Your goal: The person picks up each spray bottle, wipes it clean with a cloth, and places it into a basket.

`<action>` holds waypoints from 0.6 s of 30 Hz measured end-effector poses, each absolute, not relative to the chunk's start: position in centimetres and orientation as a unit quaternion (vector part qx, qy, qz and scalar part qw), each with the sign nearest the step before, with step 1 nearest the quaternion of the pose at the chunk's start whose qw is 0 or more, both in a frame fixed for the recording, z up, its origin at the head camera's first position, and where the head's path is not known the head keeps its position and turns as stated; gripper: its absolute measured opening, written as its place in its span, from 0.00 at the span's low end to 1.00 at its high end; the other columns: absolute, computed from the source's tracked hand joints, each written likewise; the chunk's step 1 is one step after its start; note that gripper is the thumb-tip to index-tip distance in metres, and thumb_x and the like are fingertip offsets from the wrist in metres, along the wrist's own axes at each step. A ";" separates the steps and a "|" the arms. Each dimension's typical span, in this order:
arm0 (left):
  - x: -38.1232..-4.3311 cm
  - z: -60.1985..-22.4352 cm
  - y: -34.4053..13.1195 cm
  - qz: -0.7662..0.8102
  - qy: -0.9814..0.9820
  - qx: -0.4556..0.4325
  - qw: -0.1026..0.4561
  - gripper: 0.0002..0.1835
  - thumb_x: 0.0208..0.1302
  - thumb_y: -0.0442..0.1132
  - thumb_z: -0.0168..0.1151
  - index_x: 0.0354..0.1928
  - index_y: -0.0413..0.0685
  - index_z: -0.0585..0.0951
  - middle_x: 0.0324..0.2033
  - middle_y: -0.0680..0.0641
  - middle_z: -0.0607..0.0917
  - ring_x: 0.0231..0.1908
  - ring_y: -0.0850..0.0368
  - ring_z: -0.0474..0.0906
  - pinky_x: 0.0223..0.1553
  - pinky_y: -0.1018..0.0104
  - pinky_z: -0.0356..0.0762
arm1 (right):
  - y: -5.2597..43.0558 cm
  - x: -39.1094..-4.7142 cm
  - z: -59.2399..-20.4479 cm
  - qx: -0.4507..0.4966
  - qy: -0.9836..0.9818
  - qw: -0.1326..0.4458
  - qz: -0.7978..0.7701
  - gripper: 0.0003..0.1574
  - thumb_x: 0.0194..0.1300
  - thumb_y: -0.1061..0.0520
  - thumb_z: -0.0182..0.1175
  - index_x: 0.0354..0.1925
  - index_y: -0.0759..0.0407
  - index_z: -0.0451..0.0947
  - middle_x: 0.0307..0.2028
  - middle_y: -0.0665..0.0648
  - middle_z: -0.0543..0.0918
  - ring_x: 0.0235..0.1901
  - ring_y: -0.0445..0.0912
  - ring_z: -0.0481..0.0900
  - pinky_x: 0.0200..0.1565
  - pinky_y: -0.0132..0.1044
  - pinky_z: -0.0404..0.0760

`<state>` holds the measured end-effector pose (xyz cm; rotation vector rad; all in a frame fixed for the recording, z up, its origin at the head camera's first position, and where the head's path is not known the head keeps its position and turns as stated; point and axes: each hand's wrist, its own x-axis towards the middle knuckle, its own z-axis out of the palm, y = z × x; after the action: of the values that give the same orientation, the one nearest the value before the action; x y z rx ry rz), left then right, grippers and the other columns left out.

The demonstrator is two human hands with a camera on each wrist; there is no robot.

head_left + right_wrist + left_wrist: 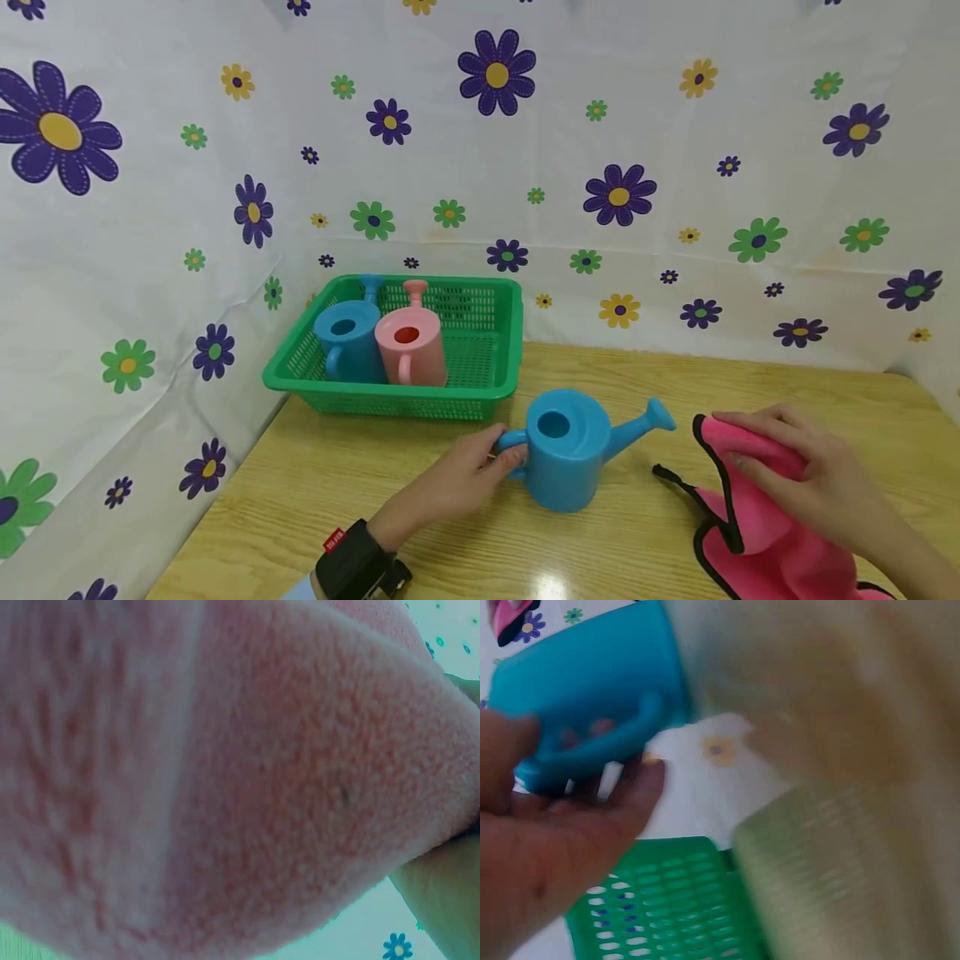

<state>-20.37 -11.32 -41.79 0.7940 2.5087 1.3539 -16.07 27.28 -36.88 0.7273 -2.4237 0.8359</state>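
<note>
A blue watering can (566,467) stands upright on the table, its spout pointing right. My left hand (468,471) grips its handle; in the left wrist view the fingers pass behind the blue handle (607,746). To the right, my right hand (810,467) pinches a pink cloth (776,521) with black edging, close to the spout but apart from it. The cloth hangs in folds, and its fuzzy surface (315,780) fills most of the right wrist view, hiding the fingers there.
A green plastic basket (480,404) stands at the back left of the wooden table (420,542). Inside it, a blue watering can (352,342) and a pink watering can (420,350) sit side by side at the left. A flower-print sheet (480,167) hangs behind and at the left.
</note>
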 end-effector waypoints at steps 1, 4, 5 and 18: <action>-20.4 -41.9 -11.3 0.467 0.838 0.263 0.096 0.16 0.75 0.50 0.47 0.47 0.44 0.71 0.40 0.44 0.79 0.43 0.54 0.77 0.45 0.53 0.81 | 27.1 -16.1 -37.0 0.280 -0.878 0.239 0.306 0.34 0.40 0.73 0.75 0.49 0.56 0.83 0.38 0.41 0.76 0.31 0.32 0.73 0.21 0.21 0.77; -20.3 -41.8 -10.9 0.540 0.801 0.240 0.100 0.15 0.77 0.48 0.41 0.40 0.42 0.69 0.32 0.44 0.74 0.38 0.54 0.76 0.43 0.56 0.77 | 26.4 -16.1 -37.3 0.317 -0.859 0.252 0.313 0.31 0.35 0.75 0.75 0.42 0.58 0.85 0.37 0.45 0.77 0.29 0.32 0.74 0.21 0.22 0.75; -20.2 -41.7 -10.7 0.571 0.782 0.228 0.103 0.15 0.78 0.47 0.40 0.39 0.42 0.68 0.31 0.46 0.73 0.36 0.55 0.74 0.42 0.58 0.76 | 26.1 -16.0 -37.3 0.323 -0.856 0.255 0.313 0.31 0.34 0.75 0.76 0.41 0.57 0.86 0.36 0.46 0.76 0.29 0.32 0.74 0.21 0.22 0.75; -18.9 -39.8 -7.0 0.804 0.561 0.044 0.191 0.21 0.80 0.48 0.33 0.27 0.47 0.63 0.13 0.57 0.57 0.13 0.64 0.55 0.21 0.71 0.59 | 19.8 -15.6 -35.9 0.377 -0.830 0.289 0.294 0.28 0.63 0.33 0.55 0.40 0.53 0.85 0.32 0.46 0.76 0.27 0.36 0.76 0.24 0.25 0.83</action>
<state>-18.88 -6.96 -39.79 0.1246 1.5763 2.2591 -15.62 19.76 -35.90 1.0053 -2.2143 0.7834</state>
